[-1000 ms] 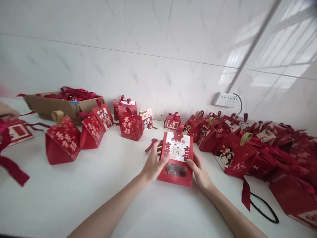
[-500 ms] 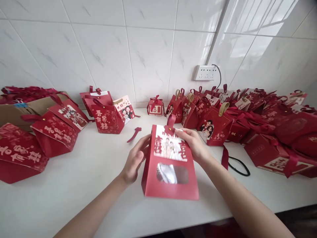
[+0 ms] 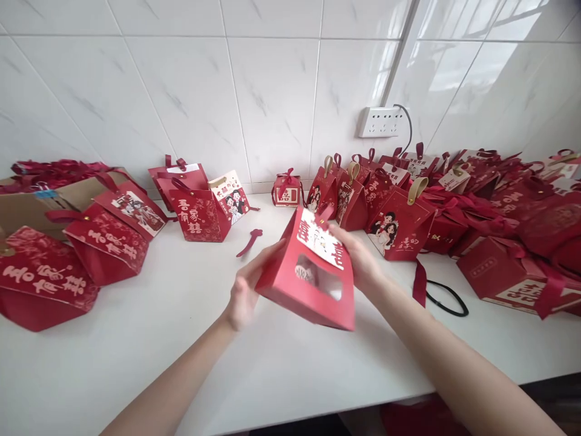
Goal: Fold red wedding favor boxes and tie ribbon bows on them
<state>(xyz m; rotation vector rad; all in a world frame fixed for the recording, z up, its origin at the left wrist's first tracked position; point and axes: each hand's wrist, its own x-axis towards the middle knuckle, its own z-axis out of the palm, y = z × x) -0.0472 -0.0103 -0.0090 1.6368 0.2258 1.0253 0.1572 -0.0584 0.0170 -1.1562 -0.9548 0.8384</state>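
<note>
Tilted above the white table, a red gift box (image 3: pixel 284 278) with a clear window and a white printed panel is held between both hands. My left hand (image 3: pixel 245 297) is closed on its left side, fingers partly behind it. On the upper right edge, near the ribbon loop, my right hand (image 3: pixel 358 257) grips with the thumb in front; its other fingers are hidden behind the box. Beyond the box a short dark-red ribbon strip (image 3: pixel 249 243) lies flat on the table.
Red gift boxes (image 3: pixel 204 215) stand at the left, near a cardboard carton (image 3: pixel 68 203) of ribbons. Many more boxes (image 3: pixel 402 224) crowd the right side. A black loop (image 3: pixel 449 300) lies by a red ribbon (image 3: pixel 419 281). A power strip (image 3: pixel 384 122) is on the tiled wall.
Both hands have tipped and turned the red gift box, its lower end rising towards me so that its underside edge shows. The view has shifted slightly.
</note>
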